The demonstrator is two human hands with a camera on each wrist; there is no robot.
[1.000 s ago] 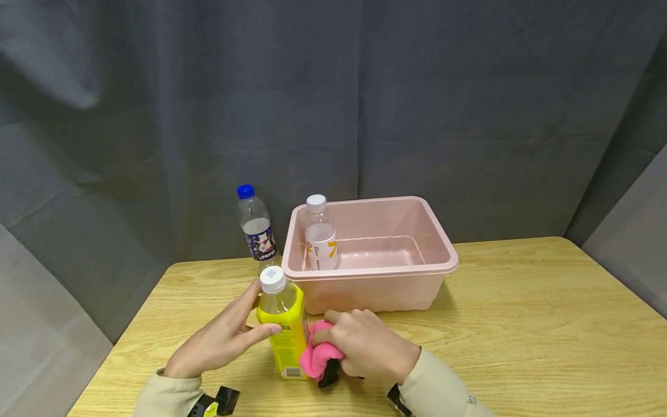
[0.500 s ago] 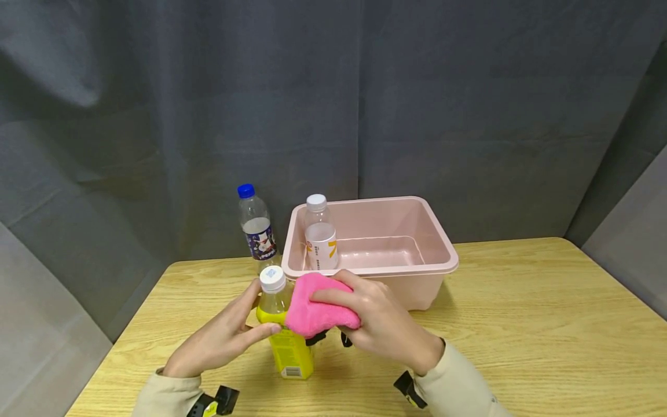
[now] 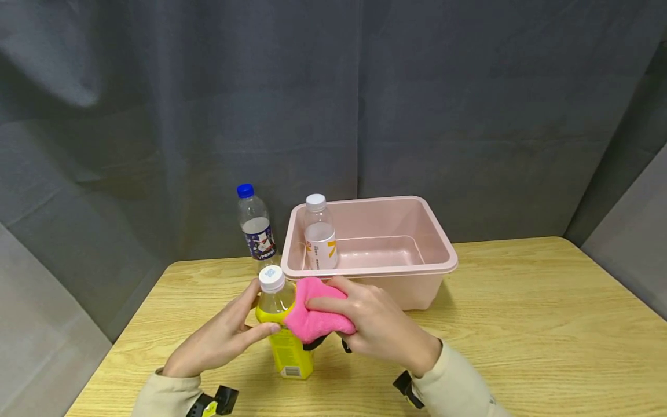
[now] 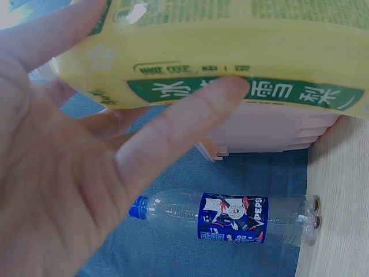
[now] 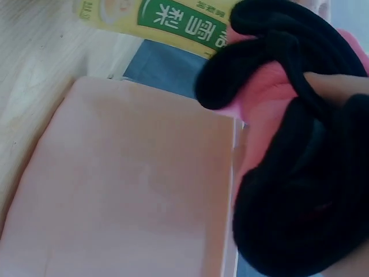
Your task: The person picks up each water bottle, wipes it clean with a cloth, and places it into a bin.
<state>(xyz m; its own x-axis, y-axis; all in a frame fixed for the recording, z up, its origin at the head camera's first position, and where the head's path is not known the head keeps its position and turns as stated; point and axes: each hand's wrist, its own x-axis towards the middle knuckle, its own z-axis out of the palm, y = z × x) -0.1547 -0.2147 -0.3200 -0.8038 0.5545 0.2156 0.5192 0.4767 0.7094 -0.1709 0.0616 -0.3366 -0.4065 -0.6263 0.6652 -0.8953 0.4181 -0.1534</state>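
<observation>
A bottle with a yellow label and white cap [image 3: 292, 353] stands upright on the table. My left hand [image 3: 216, 341] holds it from the left, thumb on the near side and fingers round the far side. In the left wrist view the thumb lies across the green band of the label [image 4: 300, 92]. Bunched in my right hand [image 3: 380, 321] is a pink cloth with black parts [image 3: 315, 310], which lies against the bottle's upper right side and covers part of it. The right wrist view shows the cloth's black folds [image 5: 294, 190] close up, hiding most of the fingers.
Behind the hands stands a pale pink plastic basin [image 3: 375, 270]. A clear bottle with a white cap [image 3: 320, 243] is upright inside it, at the left end. Left of the basin stands a Pepsi bottle with a blue cap [image 3: 259, 234]. A grey curtain [image 3: 443, 116] hangs behind the table.
My right hand has raised the pink cloth from beside the bottle's lower right side to its upper part, then shifted it slightly. The left hand and the bottle stay in place.
</observation>
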